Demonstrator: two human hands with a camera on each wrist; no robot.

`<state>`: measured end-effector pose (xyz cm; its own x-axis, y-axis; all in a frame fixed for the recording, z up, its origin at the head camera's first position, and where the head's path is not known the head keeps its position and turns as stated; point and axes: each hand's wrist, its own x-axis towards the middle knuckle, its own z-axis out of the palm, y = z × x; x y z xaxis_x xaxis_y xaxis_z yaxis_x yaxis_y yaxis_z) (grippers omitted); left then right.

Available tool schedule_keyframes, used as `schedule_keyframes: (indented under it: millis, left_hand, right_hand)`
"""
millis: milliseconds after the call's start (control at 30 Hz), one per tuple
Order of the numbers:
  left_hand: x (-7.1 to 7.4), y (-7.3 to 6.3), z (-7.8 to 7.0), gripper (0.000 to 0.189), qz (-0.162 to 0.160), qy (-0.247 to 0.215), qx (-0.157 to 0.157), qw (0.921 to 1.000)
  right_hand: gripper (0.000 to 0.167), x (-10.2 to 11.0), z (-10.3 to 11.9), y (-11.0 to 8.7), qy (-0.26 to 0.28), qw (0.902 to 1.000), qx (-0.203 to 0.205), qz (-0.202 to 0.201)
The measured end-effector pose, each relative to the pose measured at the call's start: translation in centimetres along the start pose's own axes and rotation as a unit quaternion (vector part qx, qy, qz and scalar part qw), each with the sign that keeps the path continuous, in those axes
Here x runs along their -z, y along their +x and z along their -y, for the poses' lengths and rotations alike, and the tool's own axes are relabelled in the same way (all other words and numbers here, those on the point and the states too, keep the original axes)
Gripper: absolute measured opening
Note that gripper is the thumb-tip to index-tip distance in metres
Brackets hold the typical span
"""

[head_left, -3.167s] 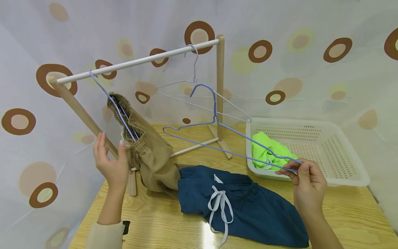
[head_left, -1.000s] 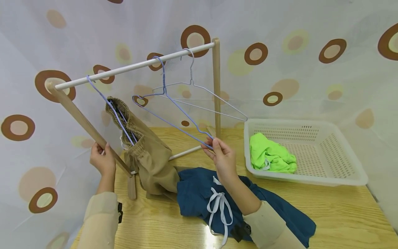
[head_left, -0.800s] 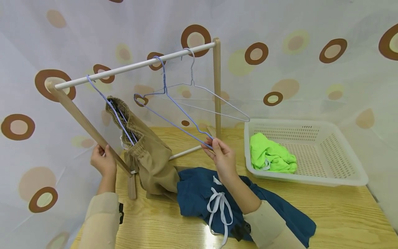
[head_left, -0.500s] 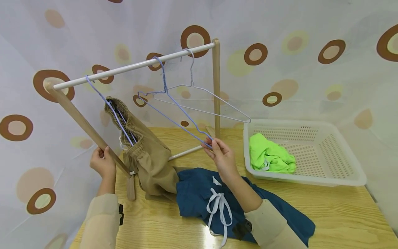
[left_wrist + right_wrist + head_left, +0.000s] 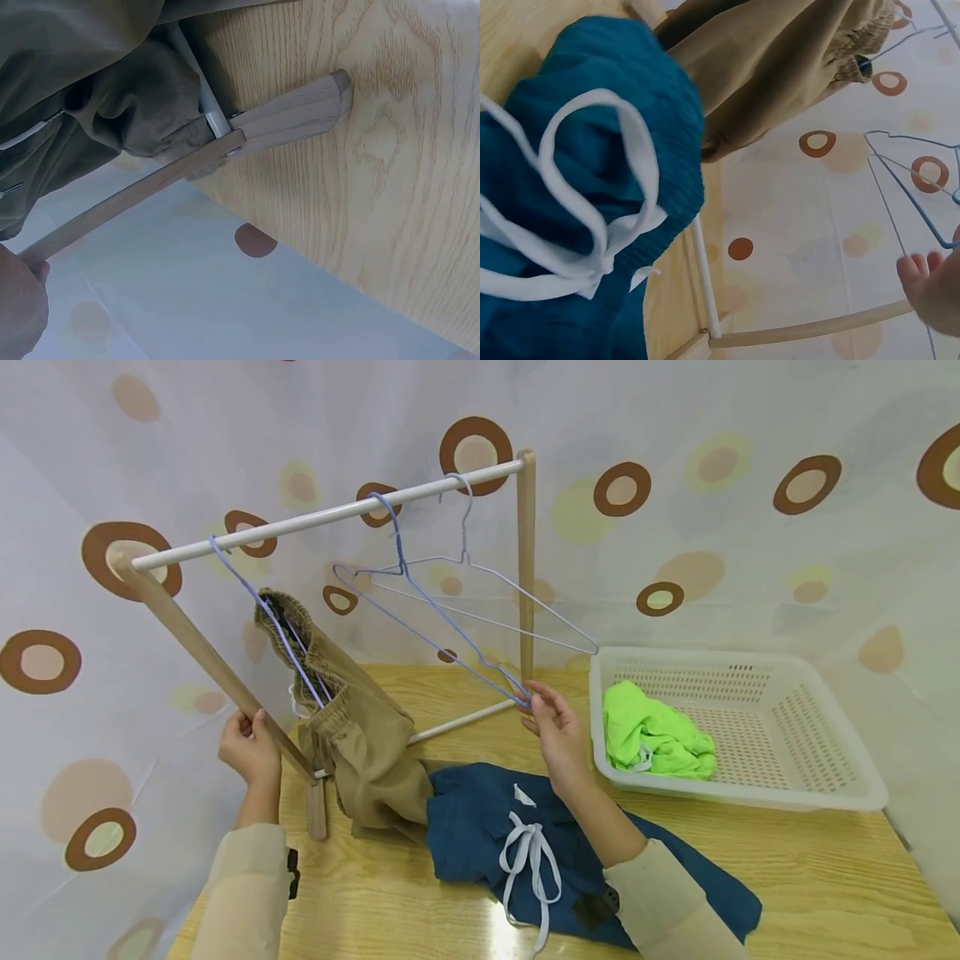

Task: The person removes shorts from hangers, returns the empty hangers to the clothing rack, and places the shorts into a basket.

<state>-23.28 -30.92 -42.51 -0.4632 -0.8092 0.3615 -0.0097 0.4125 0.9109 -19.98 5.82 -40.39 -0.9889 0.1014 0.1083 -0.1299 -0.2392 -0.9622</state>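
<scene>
My left hand (image 5: 250,752) grips the slanted wooden leg (image 5: 202,652) of the clothes rack, thumb and fingers round it. A blue wire hanger (image 5: 450,618) hangs from the rack's white bar (image 5: 330,516), bare of clothing. By the hanger's near right end is my right hand (image 5: 561,739), its fingers loosely spread and touching or very close to the wire. Brown trousers (image 5: 367,752) hang to the left on another blue hanger (image 5: 258,606), their waistband partly round it. Below lie dark blue trousers (image 5: 517,843) with a tied white drawstring (image 5: 534,852).
A white hanger (image 5: 517,589) hangs bare on the bar, further right. The white plastic basket (image 5: 832,727) on the right holds a bright green garment (image 5: 652,727). Everything stands on a wooden table (image 5: 825,877) before a patterned curtain (image 5: 750,552).
The blue hanger was carried onto the bar from the right. Since half a second ago it has swung slightly right, and my right fingers have loosened. My left hand took hold of the rack leg earlier.
</scene>
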Motion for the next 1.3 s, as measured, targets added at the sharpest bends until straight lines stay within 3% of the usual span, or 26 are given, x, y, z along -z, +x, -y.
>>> schedule_keyframes:
  millis: [133,200,300,333,367,400,433,467,500,567,633,700,767,967,1033,1100,1167,1300]
  left_hand:
    - [0.0,-0.1,-0.1,0.022,-0.003,0.001,-0.001,1.0]
    - [0.1,-0.1,-0.1,0.021,-0.004,0.004,-0.002,1.0]
    - [0.2,-0.1,-0.1,0.021,-0.007,0.008,-0.003,0.9999]
    - [0.2,-0.1,0.0,0.021,-0.007,0.008,-0.004,0.9999]
    - [0.2,-0.1,0.0,0.021,-0.008,0.009,-0.004,0.9999]
    - [0.2,-0.1,0.0,0.021,-0.009,0.009,-0.004,0.9999]
    - [0.2,-0.1,0.0,0.021,-0.01,0.009,-0.004,0.9999]
    - [0.2,-0.1,0.0,0.021,-0.01,0.008,-0.003,0.9999]
    - [0.2,-0.1,0.0,0.021,-0.01,0.009,-0.003,0.9999]
    - [0.2,0.0,0.0,0.021,-0.011,0.009,-0.001,0.9999]
    - [0.2,0.1,0.0,0.021,-0.011,0.009,0.0,0.9999]
    - [0.2,0.2,0.0,0.022,-0.01,0.012,0.002,0.9999]
    - [0.2,0.2,0.0,0.022,-0.008,0.013,0.006,0.9999]
    - [0.3,-0.2,-0.2,0.022,0.0,0.021,0.014,0.9997]
    - [0.3,-0.2,-0.2,0.022,0.001,0.022,0.014,0.9997]
    - [0.3,-0.2,-0.2,0.022,0.002,0.02,0.015,0.9997]
    - [0.2,-0.1,-0.2,0.022,0.001,0.015,0.014,0.9998]
    - [-0.1,0.0,-0.2,0.022,0.006,0.006,0.015,0.9999]
  right_hand:
    - [0.027,0.9,-0.5,-0.6,-0.031,0.996,0.013,-0.083]
    - [0.025,1.3,-0.7,-1.2,-0.054,0.9931,0.029,-0.099]
    - [0.024,2.1,-1.1,-2.4,-0.13,0.9863,0.085,-0.055]
    - [0.025,2.5,-1.2,-2.8,-0.171,0.9784,0.115,-0.015]
    - [0.028,2.8,-1.4,-3.2,-0.223,0.9636,0.144,0.034]
    - [0.032,3.3,-1.6,-3.6,-0.276,0.9405,0.177,0.091]
    - [0.038,3.7,-1.8,-4.0,-0.33,0.9082,0.209,0.151]
    - [0.046,4.2,-2.0,-4.4,-0.375,0.8703,0.237,0.213]
    - [0.057,4.6,-2.3,-4.8,-0.421,0.8257,0.259,0.272]
    - [0.079,5.4,-3.1,-5.4,-0.49,0.7418,0.273,0.367]
    - [0.098,6.1,-4.0,-5.8,-0.538,0.6764,0.268,0.425]
    - [0.11,6.8,-5.0,-5.9,-0.574,0.6306,0.25,0.459]
    - [0.116,7.5,-6.0,-6.0,-0.597,0.605,0.227,0.476]
    - [0.126,9.2,-8.3,-5.3,-0.659,0.5454,0.196,0.479]
    - [0.126,9.4,-9.0,-4.9,-0.673,0.535,0.195,0.472]
    - [0.127,9.5,-9.5,-4.4,-0.681,0.532,0.188,0.467]
    - [0.127,9.5,-9.9,-4.0,-0.683,0.5366,0.172,0.465]
    - [0.129,9.4,-10.7,-3.5,-0.678,0.555,0.132,0.463]
